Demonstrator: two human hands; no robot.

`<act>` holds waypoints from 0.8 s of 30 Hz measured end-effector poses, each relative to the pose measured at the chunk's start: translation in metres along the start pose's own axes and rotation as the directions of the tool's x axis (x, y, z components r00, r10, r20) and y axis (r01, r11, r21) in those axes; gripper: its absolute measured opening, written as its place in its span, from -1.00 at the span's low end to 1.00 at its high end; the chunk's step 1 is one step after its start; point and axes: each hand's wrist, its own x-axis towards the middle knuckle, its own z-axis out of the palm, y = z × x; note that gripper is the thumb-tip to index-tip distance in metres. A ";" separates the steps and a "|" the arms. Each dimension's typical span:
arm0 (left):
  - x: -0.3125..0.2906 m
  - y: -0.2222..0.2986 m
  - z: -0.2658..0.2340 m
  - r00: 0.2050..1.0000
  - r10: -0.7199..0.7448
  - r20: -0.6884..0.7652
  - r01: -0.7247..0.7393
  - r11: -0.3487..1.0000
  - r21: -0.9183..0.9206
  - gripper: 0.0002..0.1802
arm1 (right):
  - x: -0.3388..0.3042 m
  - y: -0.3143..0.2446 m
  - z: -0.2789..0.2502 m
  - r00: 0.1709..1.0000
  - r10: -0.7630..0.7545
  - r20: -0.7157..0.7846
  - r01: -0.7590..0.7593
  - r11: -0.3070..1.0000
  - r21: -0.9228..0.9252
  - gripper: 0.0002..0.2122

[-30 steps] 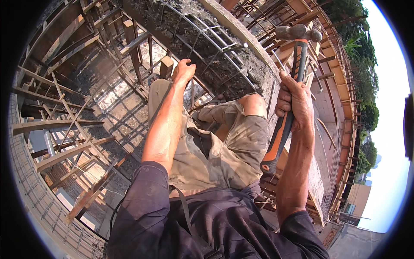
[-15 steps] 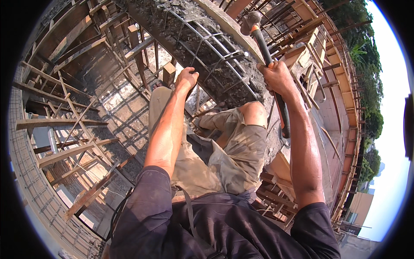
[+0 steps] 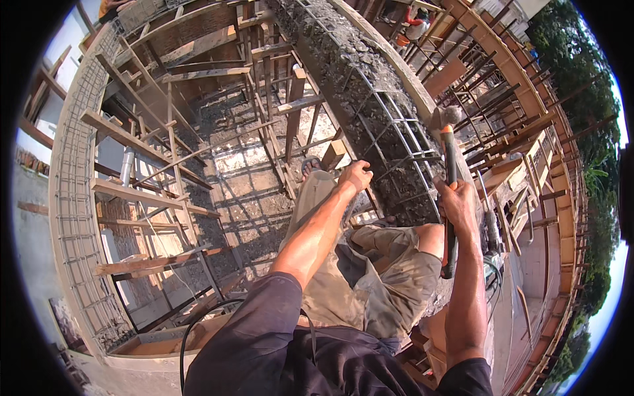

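Strong sunlight is falling from above; barred shadows are crossing the floor (image 3: 247,214). Glare is showing on forearms (image 3: 317,230). Sky (image 3: 606,290) is glaring pale. Edges are bowing toward the rim.

I note open gap above rebar cage (image 3: 396,121), between left hand (image 3: 357,175) and right hand (image 3: 457,201). Exposed crossbars obstruct low passage there. Wooden post (image 3: 335,154) stands just left of left hand; timber braces (image 3: 139,144) crisscross space farther left. Hammer (image 3: 450,158) in right hand restricts passage rightward from cage. Bent knee (image 3: 430,239) crowds hammer's handle.
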 end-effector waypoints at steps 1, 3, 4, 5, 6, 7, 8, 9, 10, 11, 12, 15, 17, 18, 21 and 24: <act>-0.023 0.026 -0.010 1.000 0.015 -0.002 -0.015 1.000 0.000 -0.53 | 0.005 0.027 0.008 0.999 0.048 0.006 -0.049 0.996 0.069 -0.64; -0.056 0.064 -0.033 0.985 0.171 -0.026 -0.170 0.985 0.015 -0.57 | -0.003 0.059 0.020 0.981 0.133 0.141 -0.165 0.953 0.256 -0.66; -0.062 0.054 -0.045 0.944 0.296 -0.147 -0.288 0.955 0.073 -0.57 | -0.005 0.069 0.044 0.964 0.243 0.112 -0.266 0.919 0.292 -0.67; -0.071 0.053 -0.057 0.912 0.363 -0.188 -0.321 0.921 0.219 -0.57 | -0.001 0.095 0.060 0.946 0.264 0.189 -0.315 0.883 0.347 -0.68; -0.081 0.044 -0.072 0.893 0.398 -0.211 -0.308 0.881 0.359 -0.57 | -0.006 0.100 0.079 0.914 0.310 0.261 -0.394 0.828 0.399 -0.68; -0.091 0.033 -0.084 0.876 0.433 -0.212 -0.285 0.820 0.496 -0.58 | -0.008 0.109 0.101 0.882 0.345 0.320 -0.462 0.764 0.450 -0.68; -0.099 0.010 -0.086 0.869 0.419 -0.262 -0.193 0.776 0.600 -0.58 | -0.021 0.099 0.116 0.826 0.356 0.437 -0.550 0.677 0.489 -0.66; -0.105 -0.011 -0.090 0.859 0.412 -0.303 -0.100 0.716 0.691 -0.57 | -0.020 0.111 0.137 0.766 0.326 0.553 -0.619 0.604 0.502 -0.66; -0.113 -0.008 -0.096 0.935 0.238 -0.265 -0.020 0.777 0.629 -0.56 | -0.022 0.122 0.150 0.718 0.310 0.623 -0.674 0.533 0.512 -0.68; -0.116 -0.002 -0.099 0.948 0.196 -0.249 -0.006 0.797 0.604 -0.56 | -0.023 0.128 0.163 0.671 0.279 0.687 -0.722 0.456 0.520 -0.70; -0.118 0.003 -0.102 0.961 0.156 -0.229 0.006 0.815 0.580 -0.56 | -0.027 0.136 0.174 0.611 0.265 0.746 -0.773 0.403 0.490 -0.69; -0.109 0.005 -0.104 0.964 0.143 -0.224 0.013 0.817 0.576 -0.58 | -0.026 0.179 0.207 0.471 0.205 0.858 -0.870 0.266 0.414 -0.70; -0.101 0.011 -0.102 0.971 0.120 -0.208 0.027 0.806 0.591 -0.60 | -0.029 0.194 0.212 0.451 0.254 0.855 -0.888 0.227 0.401 -0.71; -0.098 0.015 -0.100 0.979 0.089 -0.184 0.040 0.801 0.598 -0.60 | -0.030 0.200 0.217 0.439 0.276 0.855 -0.896 0.203 0.395 -0.71; -0.086 0.028 -0.087 0.992 0.061 -0.107 0.019 0.778 0.627 -0.64 | -0.023 0.193 0.240 0.448 0.319 0.835 -0.893 0.126 0.431 -0.72; -0.085 0.028 -0.073 0.995 0.078 -0.058 -0.018 0.732 0.681 -0.62 | -0.023 0.182 0.239 0.482 0.370 0.794 -0.868 0.077 0.490 -0.77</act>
